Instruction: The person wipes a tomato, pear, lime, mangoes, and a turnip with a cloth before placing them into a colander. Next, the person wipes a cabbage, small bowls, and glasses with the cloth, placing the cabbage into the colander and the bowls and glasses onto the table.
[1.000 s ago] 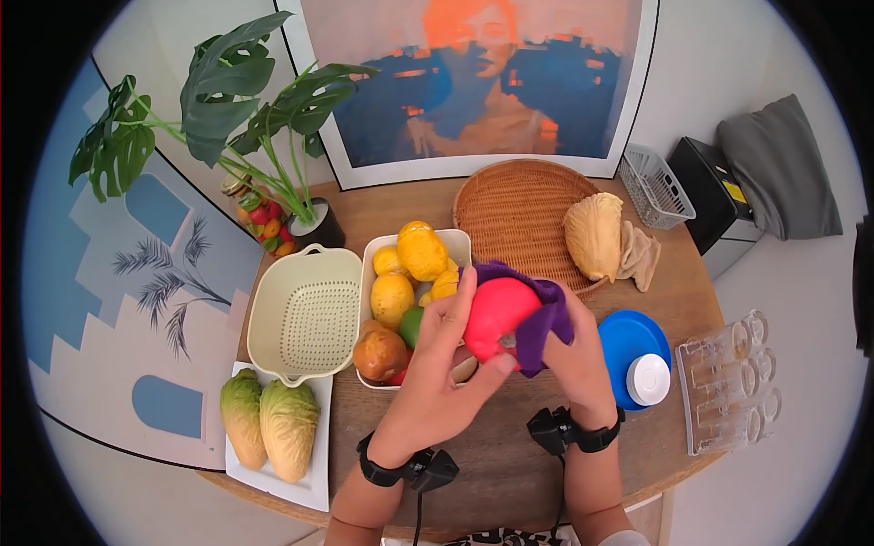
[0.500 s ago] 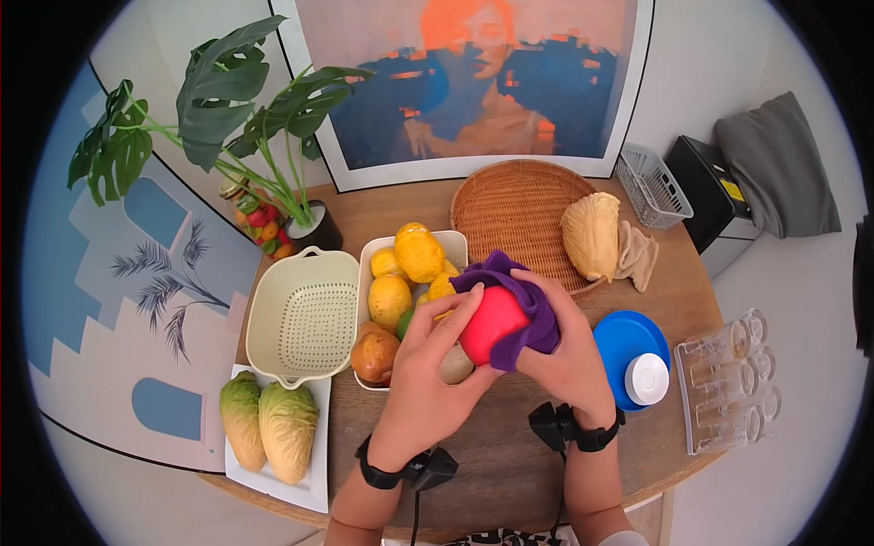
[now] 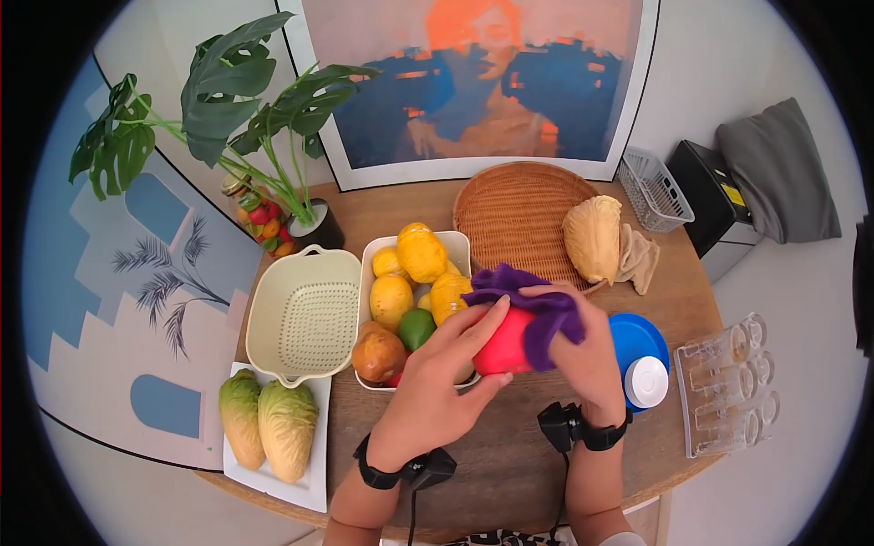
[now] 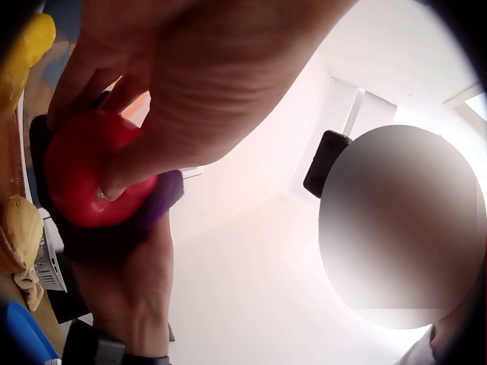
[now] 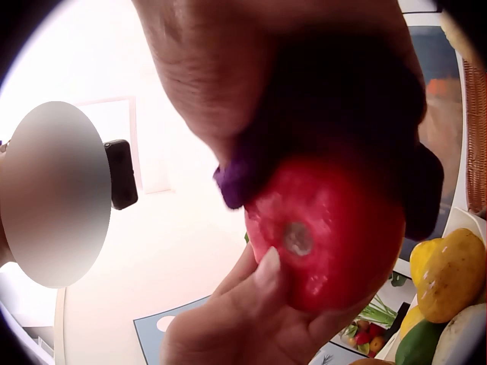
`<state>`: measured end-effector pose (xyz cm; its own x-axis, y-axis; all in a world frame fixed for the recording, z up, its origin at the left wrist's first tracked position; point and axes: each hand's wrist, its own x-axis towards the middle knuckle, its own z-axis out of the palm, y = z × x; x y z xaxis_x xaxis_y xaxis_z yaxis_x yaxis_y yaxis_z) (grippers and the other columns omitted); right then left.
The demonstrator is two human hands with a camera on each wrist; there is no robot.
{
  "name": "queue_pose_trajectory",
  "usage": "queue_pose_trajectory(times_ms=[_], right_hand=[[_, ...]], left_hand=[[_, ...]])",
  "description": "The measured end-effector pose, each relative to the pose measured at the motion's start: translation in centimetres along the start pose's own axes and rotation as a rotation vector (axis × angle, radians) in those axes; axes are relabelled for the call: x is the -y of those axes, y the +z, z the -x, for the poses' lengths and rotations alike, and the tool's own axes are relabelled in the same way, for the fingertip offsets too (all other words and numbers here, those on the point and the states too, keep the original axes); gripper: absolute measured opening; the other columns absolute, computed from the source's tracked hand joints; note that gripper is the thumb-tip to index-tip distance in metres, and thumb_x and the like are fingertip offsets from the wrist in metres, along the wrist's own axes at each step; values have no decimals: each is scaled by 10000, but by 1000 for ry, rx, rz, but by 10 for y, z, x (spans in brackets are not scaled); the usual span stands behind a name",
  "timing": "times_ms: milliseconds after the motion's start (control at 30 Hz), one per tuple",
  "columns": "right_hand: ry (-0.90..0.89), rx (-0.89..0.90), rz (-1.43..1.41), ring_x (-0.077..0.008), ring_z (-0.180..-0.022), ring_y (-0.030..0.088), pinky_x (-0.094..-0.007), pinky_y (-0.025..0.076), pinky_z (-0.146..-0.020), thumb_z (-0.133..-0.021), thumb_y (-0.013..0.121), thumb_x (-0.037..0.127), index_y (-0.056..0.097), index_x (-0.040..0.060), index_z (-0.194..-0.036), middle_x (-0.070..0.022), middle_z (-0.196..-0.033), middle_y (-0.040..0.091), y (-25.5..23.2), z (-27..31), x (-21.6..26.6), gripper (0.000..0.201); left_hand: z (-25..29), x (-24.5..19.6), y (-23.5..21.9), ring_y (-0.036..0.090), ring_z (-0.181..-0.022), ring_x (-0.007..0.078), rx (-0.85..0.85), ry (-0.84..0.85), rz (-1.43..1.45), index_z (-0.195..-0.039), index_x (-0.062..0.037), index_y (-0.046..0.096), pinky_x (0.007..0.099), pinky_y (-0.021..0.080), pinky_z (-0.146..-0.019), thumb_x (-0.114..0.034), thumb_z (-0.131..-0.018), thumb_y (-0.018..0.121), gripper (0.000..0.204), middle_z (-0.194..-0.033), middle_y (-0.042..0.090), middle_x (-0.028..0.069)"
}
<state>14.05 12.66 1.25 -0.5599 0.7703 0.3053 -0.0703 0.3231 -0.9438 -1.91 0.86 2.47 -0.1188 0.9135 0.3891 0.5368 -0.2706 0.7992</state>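
A glossy red tomato [image 3: 501, 350] is held up over the table between both hands. My left hand [image 3: 432, 405] grips it from the left, fingers over its far side and thumb at the near side. In the right wrist view, the left thumb's tip lies beside the pale stem scar of the tomato [image 5: 338, 243]. A purple cloth [image 3: 555, 320] covers the tomato's right side and top. My right hand [image 3: 590, 359] holds that cloth against the tomato, its fingers curved over the folds. Both hands wear black wrist cameras.
Behind the hands stands a white bin [image 3: 458, 244] with yellow fruits, a green fruit [image 3: 417, 329] and a brown onion [image 3: 379, 353]. A cream colander [image 3: 264, 291], cabbages [image 3: 289, 432] on a white tray, a wicker tray [image 3: 519, 214], a blue plate [image 3: 628, 332] and glasses [image 3: 728, 382] surround them.
The tomato has been turned in the hands, and its stem scar no longer faces the head camera. My right hand and the cloth have shifted over it and slightly right and down.
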Motion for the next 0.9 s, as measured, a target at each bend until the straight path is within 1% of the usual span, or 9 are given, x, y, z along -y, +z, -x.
queue_pose_trajectory(times_ms=[133,167,233,300,400,567,700,800,900], right_hand=[[-55,161,229,-261,-1045,587,-332,468,-884,-658,742,134,562,33,-1251,-140,-1108,582,13,5,5,628],[-56,182,235,-279,-1028,590,-343,471,-887,-640,751,136,538,26,-1261,-144,-1116,577,13,4,6,666],[-63,174,203,-270,-1023,590,-342,472,-885,-643,748,129,545,18,-1245,-139,-1109,580,12,3,3,645],[-72,171,172,-261,-1018,590,-342,472,-884,-646,744,123,552,9,-1228,-134,-1102,582,11,3,1,624],[16,72,-4,-226,-988,594,-330,473,-867,-664,731,99,569,-3,-1189,-118,-1073,592,11,5,2,558],[-29,-81,1,-185,-929,590,-303,469,-840,-702,717,81,593,-5,-1153,-95,-1007,593,5,3,-5,475],[43,-54,-58,-195,-939,590,-304,469,-847,-699,728,92,582,-3,-1181,-96,-1028,591,7,2,-1,512],[-65,21,84,-202,-957,587,-304,467,-859,-696,729,93,567,1,-1217,-104,-1065,590,18,1,-3,553],[-101,55,112,-209,-977,583,-305,462,-874,-694,731,96,550,2,-1247,-114,-1081,586,23,1,-4,589]], left_hand=[[3,-2,-9,572,-1186,283,63,-38,-92,-1426,-38,458,329,456,-996,23,-739,739,744,-1320,557,174],[4,0,-8,573,-1185,277,1,-44,-47,-1417,-29,459,331,465,-996,37,-737,730,735,-1315,555,173],[5,0,-7,573,-1184,270,-62,-50,-3,-1409,-20,459,333,474,-996,51,-735,721,726,-1310,553,172],[5,-2,-2,583,-1136,332,-196,-60,147,-1351,11,486,372,473,-991,3,-762,710,631,-1234,558,197],[3,10,1,591,-1113,320,-212,23,51,-1307,19,515,374,478,-972,-46,-766,754,595,-1196,575,187],[0,18,0,556,-1163,229,-116,15,-23,-1336,8,507,326,475,-968,-1,-777,753,611,-1265,529,141],[-3,22,12,527,-1192,207,-145,-47,196,-1362,10,493,311,445,-989,17,-825,692,573,-1258,539,138],[-3,21,10,506,-1217,198,-106,-27,38,-1388,6,466,306,424,-1008,31,-853,651,567,-1314,506,136],[-1,17,0,496,-1245,207,-59,-54,141,-1410,-6,437,321,439,-1011,55,-850,643,600,-1357,483,132]])
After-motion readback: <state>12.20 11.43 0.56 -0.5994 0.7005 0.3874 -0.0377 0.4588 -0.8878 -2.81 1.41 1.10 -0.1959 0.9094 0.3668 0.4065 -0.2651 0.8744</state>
